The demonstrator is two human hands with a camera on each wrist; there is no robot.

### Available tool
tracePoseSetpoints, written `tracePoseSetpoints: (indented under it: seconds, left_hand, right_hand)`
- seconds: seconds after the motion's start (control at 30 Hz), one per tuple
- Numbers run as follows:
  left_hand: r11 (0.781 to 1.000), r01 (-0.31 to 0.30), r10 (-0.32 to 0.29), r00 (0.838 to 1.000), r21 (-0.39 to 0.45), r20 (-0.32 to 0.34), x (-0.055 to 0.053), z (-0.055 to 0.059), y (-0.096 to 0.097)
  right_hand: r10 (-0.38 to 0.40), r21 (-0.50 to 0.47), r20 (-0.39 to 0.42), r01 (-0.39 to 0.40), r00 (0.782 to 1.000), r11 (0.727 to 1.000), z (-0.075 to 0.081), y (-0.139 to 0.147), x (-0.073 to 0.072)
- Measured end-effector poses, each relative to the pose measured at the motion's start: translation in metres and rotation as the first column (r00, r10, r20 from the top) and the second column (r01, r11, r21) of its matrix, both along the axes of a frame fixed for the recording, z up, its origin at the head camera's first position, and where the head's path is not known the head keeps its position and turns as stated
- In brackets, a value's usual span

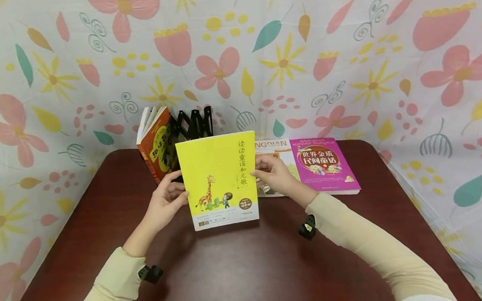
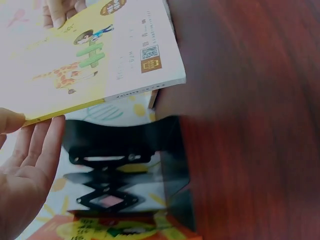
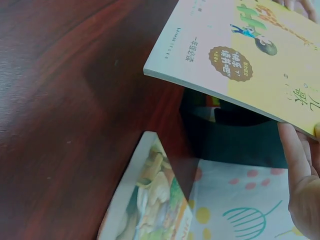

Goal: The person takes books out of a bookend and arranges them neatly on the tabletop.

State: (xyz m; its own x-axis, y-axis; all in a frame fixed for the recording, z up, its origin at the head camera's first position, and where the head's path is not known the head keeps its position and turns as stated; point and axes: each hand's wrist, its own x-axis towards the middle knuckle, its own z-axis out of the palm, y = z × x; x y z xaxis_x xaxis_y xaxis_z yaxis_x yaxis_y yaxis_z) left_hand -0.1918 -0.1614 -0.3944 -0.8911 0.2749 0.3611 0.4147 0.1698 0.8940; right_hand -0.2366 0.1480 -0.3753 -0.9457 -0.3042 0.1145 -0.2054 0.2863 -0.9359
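A yellow picture book [image 1: 219, 170] with a giraffe and a child on its cover is held upright above the table, front facing the head camera. My left hand [image 1: 167, 200] pinches its left edge, thumb in front and fingers behind; the left wrist view shows this grip at the book's spine. On the opposite edge my right hand [image 1: 276, 173] pinches the book the same way. Behind it stands a black expandable book rack [image 1: 191, 123], partly hidden by the book. An orange book [image 1: 154, 144] stands at the rack's left end.
To the right at the back lie a purple book [image 1: 322, 166] and a white-covered book [image 1: 271, 144], the latter partly behind my right hand. They rest on the dark red wooden table [image 1: 232, 270]. A floral curtain [image 1: 235, 54] hangs behind the table.
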Motion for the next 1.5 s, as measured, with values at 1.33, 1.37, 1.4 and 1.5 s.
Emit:
tracePoseSetpoints:
  seconds: [1.33, 1.37, 1.4, 1.5]
  left_hand:
    - [0.992, 0.069, -0.113, 0.851, 0.104, 0.513, 0.021, -0.053, 0.095]
    - [0.992, 0.066, -0.111, 0.848, 0.104, 0.519, 0.021, -0.056, 0.097]
    - [0.992, 0.068, -0.112, 0.846, 0.103, 0.521, 0.022, -0.058, 0.098]
    - [0.993, 0.067, -0.108, 0.837, 0.095, 0.536, 0.024, -0.062, 0.101]
  right_hand:
    - [-0.044, -0.045, 0.416, 0.068, 0.909, 0.997, -0.038, 0.098, 0.069]
    - [-0.053, -0.04, 0.424, 0.077, 0.904, 0.996, -0.04, 0.099, 0.07]
    - [-0.061, -0.034, 0.432, 0.084, 0.9, 0.996, -0.041, 0.099, 0.071]
    - [-0.078, -0.024, 0.455, 0.099, 0.887, 0.995, -0.047, 0.101, 0.074]
